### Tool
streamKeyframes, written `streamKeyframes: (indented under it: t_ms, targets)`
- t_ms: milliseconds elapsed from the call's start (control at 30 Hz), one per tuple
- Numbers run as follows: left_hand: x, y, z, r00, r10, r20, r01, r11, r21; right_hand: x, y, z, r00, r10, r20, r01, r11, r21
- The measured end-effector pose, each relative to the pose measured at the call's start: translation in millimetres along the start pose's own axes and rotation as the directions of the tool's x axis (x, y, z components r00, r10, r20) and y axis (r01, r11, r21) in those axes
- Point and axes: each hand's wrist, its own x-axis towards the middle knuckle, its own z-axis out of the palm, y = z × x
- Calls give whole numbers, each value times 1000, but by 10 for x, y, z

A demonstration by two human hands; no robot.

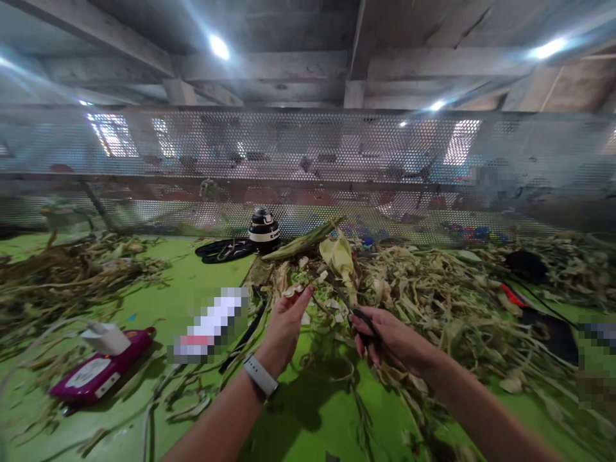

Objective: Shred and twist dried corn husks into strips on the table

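Note:
My right hand [387, 340] is closed around the black handles of a pair of scissors [366, 324], whose blades point up and left among the plant pieces. To the left, my left hand [283, 327] pinches a dried plant stalk with pale curled bits [294, 292] at the fingertips. A light watch strap is on the left wrist. Just beyond both hands stand a pale yellow-green leafy piece [338, 255] and a long green husk-like bundle [305, 240]. Loose pale scraps lie between the hands on the green table [283, 417].
A black-and-white round-topped container [264, 230] stands at the back by a perforated metal screen [312, 151]. Heaps of dried plant strips [423, 289] cover the right and far left. A purple power strip [103, 369] with a white plug and cable lies left, near a blurred-out phone-like object [212, 324].

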Motion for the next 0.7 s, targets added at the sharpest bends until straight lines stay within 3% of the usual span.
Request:
streamKeyframes:
  t_ms: [233,433,700]
  targets:
    - [0,-27,-10,998,41,41,-41,999,5,13,14,55,998,59,-2,-59,996,-69]
    - [-56,-71,4,992,-6,125,1,999,42,55,43,69,998,0,-67,-5,998,-70]
    - [-73,-70,8,988,-30,154,26,999,30,37,24,65,992,-48,-113,36,994,-107]
